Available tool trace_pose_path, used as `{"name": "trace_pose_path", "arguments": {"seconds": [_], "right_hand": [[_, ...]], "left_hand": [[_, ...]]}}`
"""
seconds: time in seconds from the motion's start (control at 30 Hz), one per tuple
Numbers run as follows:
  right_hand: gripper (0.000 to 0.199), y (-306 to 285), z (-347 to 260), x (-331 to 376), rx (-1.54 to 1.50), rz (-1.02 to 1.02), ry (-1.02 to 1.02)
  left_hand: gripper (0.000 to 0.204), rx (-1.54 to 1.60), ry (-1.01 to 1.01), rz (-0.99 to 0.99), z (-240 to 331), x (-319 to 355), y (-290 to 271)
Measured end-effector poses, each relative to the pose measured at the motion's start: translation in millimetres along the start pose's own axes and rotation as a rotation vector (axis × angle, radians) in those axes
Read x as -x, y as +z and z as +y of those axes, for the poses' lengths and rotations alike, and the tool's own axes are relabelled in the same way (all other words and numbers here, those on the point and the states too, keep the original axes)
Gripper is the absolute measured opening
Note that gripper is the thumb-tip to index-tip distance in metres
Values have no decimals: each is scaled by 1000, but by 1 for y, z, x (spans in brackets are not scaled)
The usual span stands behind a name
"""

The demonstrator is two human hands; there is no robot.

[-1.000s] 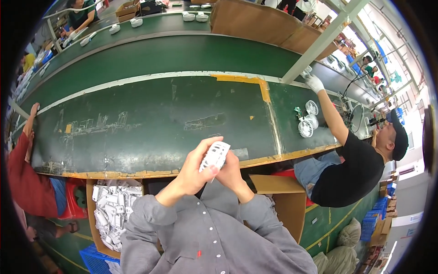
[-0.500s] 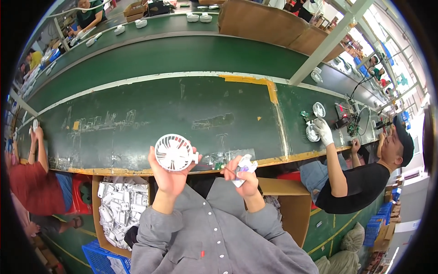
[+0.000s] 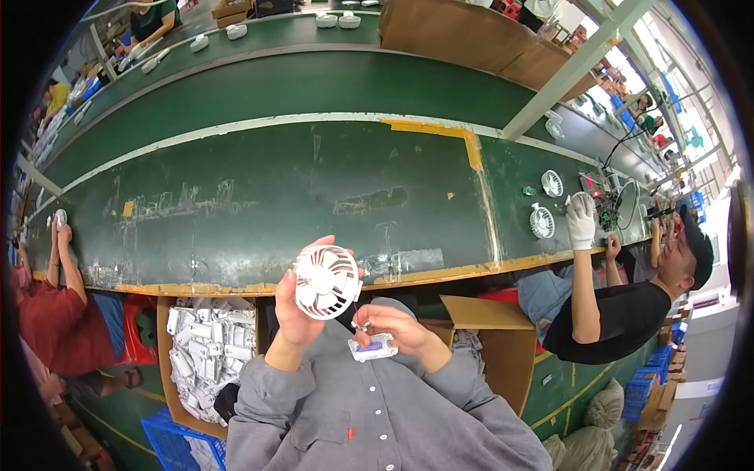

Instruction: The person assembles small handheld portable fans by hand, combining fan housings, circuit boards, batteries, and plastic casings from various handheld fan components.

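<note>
My left hand (image 3: 294,315) is closed round a round white fan head (image 3: 327,282) with a slotted grille, held just over the bench's front edge. Below and to its right, my right hand (image 3: 402,328) grips a white plastic handle casing (image 3: 374,351) with a purple piece inside. Thin dark wire shows between the fan head and my right fingertips. Small parts at those fingertips are too small to make out. The casing is tilted in front of my shirt.
A green workbench (image 3: 275,196) spans ahead. Left below stands a carton (image 3: 163,353) of white casings; an open carton (image 3: 503,361) stands right. A blue crate (image 3: 169,443) sits lower left. At right a co-worker's gloved hand (image 3: 581,224) works near fan heads (image 3: 542,222).
The fan head has shifted right and turned in my left hand. My right hand has come down and left with the casing, closer to the fan. The co-worker's gloved hand has moved right.
</note>
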State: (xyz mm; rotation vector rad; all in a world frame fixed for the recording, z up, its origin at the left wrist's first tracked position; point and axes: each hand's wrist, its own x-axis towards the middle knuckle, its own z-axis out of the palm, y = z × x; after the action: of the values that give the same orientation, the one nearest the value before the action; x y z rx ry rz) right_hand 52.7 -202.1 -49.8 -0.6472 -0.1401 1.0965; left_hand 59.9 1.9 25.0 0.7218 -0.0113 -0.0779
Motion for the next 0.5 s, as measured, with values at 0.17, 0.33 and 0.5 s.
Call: {"name": "trace_pose_path", "arguments": {"seconds": [0.17, 0.33, 0.5], "right_hand": [[44, 1, 15, 12, 1, -7, 89], [37, 15, -2, 19, -220, 157, -285], [24, 27, -29, 35, -40, 279, -551]], "left_hand": [[81, 211, 13, -38, -2, -2, -3], [73, 200, -4, 23, -10, -1, -14], [59, -356, -62, 86, -29, -1, -27]]}}
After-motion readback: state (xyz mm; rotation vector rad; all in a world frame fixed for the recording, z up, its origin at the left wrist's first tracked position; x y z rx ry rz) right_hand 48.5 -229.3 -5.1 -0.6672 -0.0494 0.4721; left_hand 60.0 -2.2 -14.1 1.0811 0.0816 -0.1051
